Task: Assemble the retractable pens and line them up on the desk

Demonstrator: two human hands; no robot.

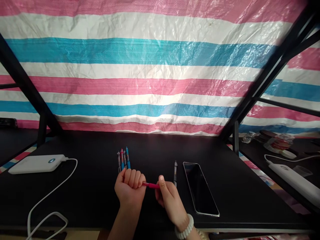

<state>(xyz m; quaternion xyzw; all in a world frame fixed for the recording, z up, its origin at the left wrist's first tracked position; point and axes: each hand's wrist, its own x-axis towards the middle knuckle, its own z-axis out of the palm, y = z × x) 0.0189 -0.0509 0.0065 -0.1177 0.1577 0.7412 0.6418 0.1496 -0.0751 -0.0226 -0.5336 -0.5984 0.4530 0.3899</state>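
A red pen lies level between my two hands above the front of the black table. My left hand is curled into a fist around one end of it. The other end, with the thicker red part, is gripped by my right hand, thumb on top. Just beyond my left hand lie several pens side by side, in grey, red and blue, their lower ends partly hidden by my fingers. A single grey pen rests right behind my right hand.
A smartphone with a dark screen lies right of my hands. At the left is a white power bank with a white cable. Black frame bars slant up at both sides before a striped sheet. Another white power bank is far right.
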